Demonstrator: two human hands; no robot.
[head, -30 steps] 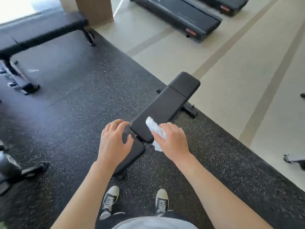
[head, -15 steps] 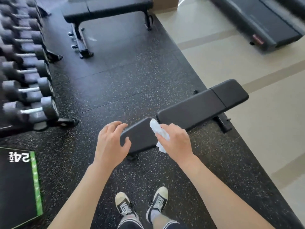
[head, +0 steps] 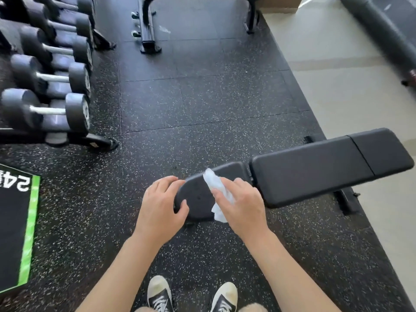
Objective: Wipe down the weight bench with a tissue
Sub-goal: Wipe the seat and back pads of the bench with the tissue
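Weight bench [head: 315, 174] lies low across the right half of my head view, its black pads running from the rounded seat pad [head: 198, 194] near centre out toward the right edge. My right hand [head: 242, 204] pinches a crumpled white tissue [head: 216, 188] between thumb and curled fingers and holds it against the seat pad, just short of the gap to the long back pad. My left hand [head: 161, 209] grips the seat pad's rounded left end, fingers curled over the far rim, thumb on top.

Dumbbell rack [head: 47, 70] at upper left, holding a row of dark dumbbells with pale handles; its foot reaches toward the middle of the floor, well apart from the bench. Black box with a green edge [head: 16, 228] at the left margin. Second bench frame [head: 148, 25] at top centre. Dark treadmill [head: 380, 32] at upper right on the pale floor.

Speckled rubber mat [head: 191, 109] lies between rack and bench. The bench's far end overhangs the mat edge onto the pale floor. My sneakers [head: 159, 293] stand just below the seat pad.
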